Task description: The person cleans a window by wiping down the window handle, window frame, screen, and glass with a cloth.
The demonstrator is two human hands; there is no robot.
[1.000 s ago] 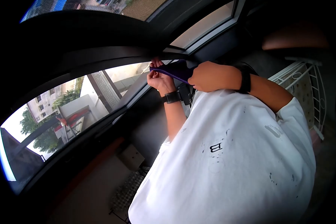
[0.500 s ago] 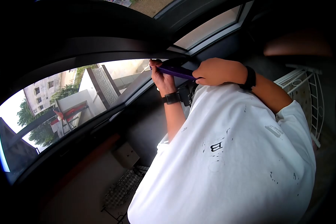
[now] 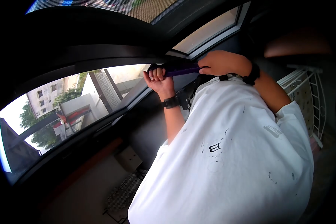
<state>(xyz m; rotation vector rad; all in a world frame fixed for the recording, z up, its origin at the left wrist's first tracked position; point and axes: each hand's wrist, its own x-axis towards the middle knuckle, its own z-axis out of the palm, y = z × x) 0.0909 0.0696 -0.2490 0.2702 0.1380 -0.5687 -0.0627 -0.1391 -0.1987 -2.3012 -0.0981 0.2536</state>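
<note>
A dark purple cloth point(image 3: 182, 69) is stretched between my two hands, in front of the window and above my white shirt. My left hand point(image 3: 161, 83), with a black band on its wrist, has its fingers curled over one end of the cloth; the thumb points out to the left. At the other end, my right hand point(image 3: 224, 62) is closed on the cloth, its back turned to the camera and most of its fingers hidden. This wrist also carries a black band.
A dark-framed window point(image 3: 100, 100) runs along the left, with buildings and trees outside. Another window pane point(image 3: 209, 31) is at the top. To the right stands a white metal rack point(image 3: 306, 89). A checkered item point(image 3: 125, 192) lies low on the left.
My left hand has turned and its fingers now wrap over the cloth's end. My right hand has shifted slightly up and right. The camera view has tilted a little.
</note>
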